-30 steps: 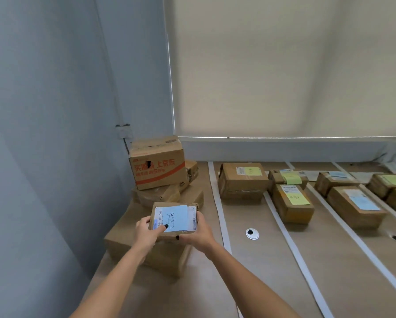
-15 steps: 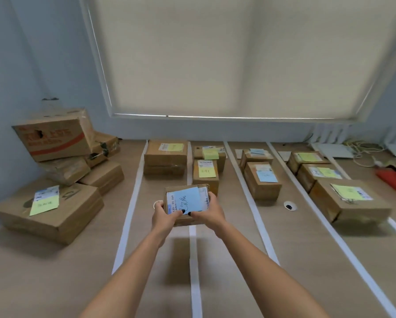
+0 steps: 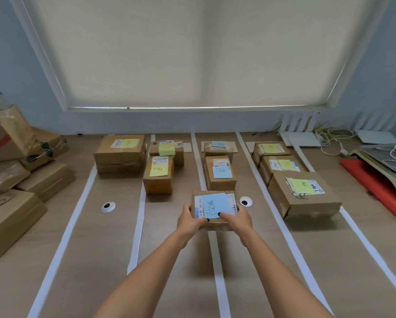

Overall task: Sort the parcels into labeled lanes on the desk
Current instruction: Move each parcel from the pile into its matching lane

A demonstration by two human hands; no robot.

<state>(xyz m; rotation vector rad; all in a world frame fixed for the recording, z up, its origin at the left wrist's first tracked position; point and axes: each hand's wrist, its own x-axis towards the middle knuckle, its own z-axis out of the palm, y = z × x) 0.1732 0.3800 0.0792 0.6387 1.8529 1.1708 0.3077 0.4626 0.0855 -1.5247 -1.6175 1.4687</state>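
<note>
I hold a small cardboard parcel [image 3: 213, 210] with a blue note on top, lifted above the desk. My left hand [image 3: 189, 220] grips its left side and my right hand [image 3: 237, 220] grips its right side, thumbs on the note. It hangs over a white tape line [image 3: 217, 267], just in front of a parcel with a blue note [image 3: 220, 173] in the third lane. Behind that stands another blue-note parcel [image 3: 218, 148]. Parcels with yellow notes fill the other lanes: one large [image 3: 120, 154], two stacked in a row [image 3: 159, 174], three at the right [image 3: 303, 196].
A pile of unsorted boxes [image 3: 13, 171] crowds the left end of the desk. Two round cable holes [image 3: 108, 207] [image 3: 246, 201] sit in the desktop. At the far right lie a red folder [image 3: 373, 187], a scale [image 3: 389, 166], white routers and cables.
The view swung right from the box pile to the lanes. Both hands carried the blue-note parcel rightward, from the left lanes to the tape line beside the blue-note lane.
</note>
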